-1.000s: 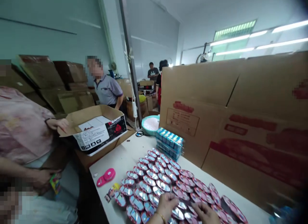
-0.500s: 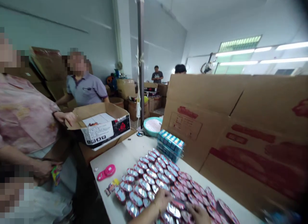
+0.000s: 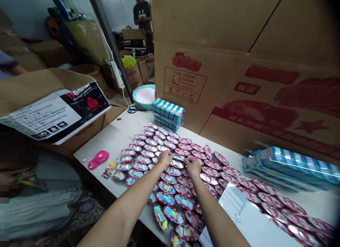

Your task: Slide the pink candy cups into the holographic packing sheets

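Glossy and pale, a slim strip (image 3: 179, 158) is held level between both hands, over the middle of the packed rows of red-rimmed oval pieces (image 3: 151, 148). One end is pinched by the curled fingers of the left hand (image 3: 165, 159), the other by the fingertips of the right hand (image 3: 193, 165); whether it is raised or rests on a piece beneath cannot be told. The step in hand is judged to be the handling or seating of this one strip. For the next move, an even, light grip seems called for, with the wrists kept off the closely set neighbours, which could easily be tipped.

The white worktop (image 3: 114, 133) is covered by the rows up to its near edge. Over those on the right, a white sheet (image 3: 252, 215) is laid. By the left corner a pink tool (image 3: 98, 159) is placed; at the far corner, scissors (image 3: 133, 109) and a basin (image 3: 136, 101) of whitish material are seen. Blue packs (image 3: 168, 114) are stacked there, others (image 3: 297, 167) along the far right edge, beneath an upright cardboard sheet (image 3: 196, 109).

Beyond the left edge, a printed open carton (image 3: 79, 105) is set; a pole (image 3: 106, 31) and a standing person (image 3: 142, 13) are seen behind.
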Available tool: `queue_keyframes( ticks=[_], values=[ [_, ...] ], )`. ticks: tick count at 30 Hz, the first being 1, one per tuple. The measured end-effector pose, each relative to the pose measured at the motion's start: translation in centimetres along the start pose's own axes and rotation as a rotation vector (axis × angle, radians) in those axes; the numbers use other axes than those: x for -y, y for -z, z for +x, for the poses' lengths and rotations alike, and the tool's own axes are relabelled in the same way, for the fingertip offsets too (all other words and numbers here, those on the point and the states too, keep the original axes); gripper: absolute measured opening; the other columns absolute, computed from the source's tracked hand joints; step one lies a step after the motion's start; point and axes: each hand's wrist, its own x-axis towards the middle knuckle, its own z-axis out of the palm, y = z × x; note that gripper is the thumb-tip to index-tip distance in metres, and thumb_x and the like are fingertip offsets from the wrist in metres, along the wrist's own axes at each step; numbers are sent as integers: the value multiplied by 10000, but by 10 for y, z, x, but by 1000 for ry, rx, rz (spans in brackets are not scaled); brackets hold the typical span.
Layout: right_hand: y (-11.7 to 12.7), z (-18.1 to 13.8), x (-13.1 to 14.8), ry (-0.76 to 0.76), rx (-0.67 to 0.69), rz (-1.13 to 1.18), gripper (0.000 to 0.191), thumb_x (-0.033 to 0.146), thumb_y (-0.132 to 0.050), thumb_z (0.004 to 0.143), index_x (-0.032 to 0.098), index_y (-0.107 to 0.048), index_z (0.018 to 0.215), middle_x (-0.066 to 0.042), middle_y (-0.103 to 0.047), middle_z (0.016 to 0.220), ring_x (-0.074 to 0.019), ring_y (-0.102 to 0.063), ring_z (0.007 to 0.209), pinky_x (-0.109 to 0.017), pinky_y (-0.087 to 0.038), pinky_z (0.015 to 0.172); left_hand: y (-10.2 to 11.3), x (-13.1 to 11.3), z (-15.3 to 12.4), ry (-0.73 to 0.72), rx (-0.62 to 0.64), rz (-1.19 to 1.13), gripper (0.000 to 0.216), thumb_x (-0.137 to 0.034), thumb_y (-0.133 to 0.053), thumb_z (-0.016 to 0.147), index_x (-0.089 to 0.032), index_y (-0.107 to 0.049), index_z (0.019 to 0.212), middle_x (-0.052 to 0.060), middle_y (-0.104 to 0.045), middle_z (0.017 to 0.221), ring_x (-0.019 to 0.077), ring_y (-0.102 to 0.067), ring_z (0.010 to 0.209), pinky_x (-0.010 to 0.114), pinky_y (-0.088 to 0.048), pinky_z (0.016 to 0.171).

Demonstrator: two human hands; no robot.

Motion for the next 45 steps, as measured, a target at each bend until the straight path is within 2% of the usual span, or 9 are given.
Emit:
queue_keyframes(
  ticks=[12, 24, 31, 34, 36, 38, 40, 42, 45],
  values=[
    [-4, 17, 7, -35, 42, -294, 221, 318, -468, 744, 203, -654, 708, -37, -656, 741, -156, -581, 712, -219, -340, 572, -13, -7, 8, 72, -15, 259, 248, -320, -467, 765, -195, -682, 782, 59, -665, 870, 159, -586, 836, 220, -398, 711],
    [9, 32, 25, -188, 188, -518, 339, 346, -574, 690, 164, -595, 975, -138, -638, 952, -262, -594, 887, -313, -435, 669, -20, -4, 7, 64, -83, 227, 114, -272, -539, 743, -189, -585, 807, 46, -637, 833, 160, -575, 802, 240, -387, 687],
    [9, 46, 39, -100, 251, -558, 228, 271, -654, 628, 157, -648, 826, -151, -645, 924, -260, -598, 865, -307, -431, 660, -16, -4, 14, 132, -75, 216, 136, -248, -567, 725, -201, -552, 851, 44, -627, 807, 170, -574, 770, 253, -378, 660],
    [44, 28, 17, 11, 179, -449, 169, 337, -561, 726, 195, -640, 771, -76, -660, 825, -196, -598, 798, -263, -412, 657, -15, -8, 3, 51, -148, 157, 195, -220, -543, 742, -193, -539, 935, 40, -610, 844, 158, -556, 823, 246, -383, 711],
    [88, 9, -18, 128, 3, -292, 262, 403, -469, 785, 199, -629, 754, -47, -649, 761, -164, -584, 729, -247, -403, 656, -27, -20, -15, -80, -160, 103, 209, -270, -530, 757, -175, -549, 942, 47, -598, 874, 156, -539, 860, 249, -385, 753],
    [139, -12, -60, 173, -253, -172, 351, 465, -416, 796, 183, -624, 774, -57, -637, 782, -160, -565, 708, -256, -402, 675, -49, -42, -41, -228, -29, 42, 218, -339, -481, 785, -164, -589, 856, 50, -603, 848, 154, -541, 842, 248, -389, 758],
    [180, -31, -98, 97, -398, -144, 418, 528, -423, 766, 169, -624, 841, -75, -627, 844, -174, -556, 734, -278, -405, 704, -79, -70, -70, -353, 210, 5, 270, -364, -439, 799, -163, -617, 765, 49, -618, 798, 152, -553, 798, 245, -398, 733],
    [197, -42, -125, -11, -344, -107, 478, 565, -412, 753, 170, -614, 930, -78, -622, 883, -189, -557, 776, -297, -409, 724, -108, -97, -96, -424, 418, 32, 248, -323, -446, 786, -162, -633, 760, 55, -633, 794, 163, -564, 789, 252, -406, 722],
    [181, -47, -143, -121, -202, -67, 493, 566, -415, 753, 185, -591, 1011, -81, -607, 930, -207, -556, 836, -318, -411, 745, -140, -124, -119, -436, 544, 60, 222, -203, -441, 752, -160, -640, 839, 64, -646, 843, 174, -571, 830, 266, -414, 752]
  ],
)
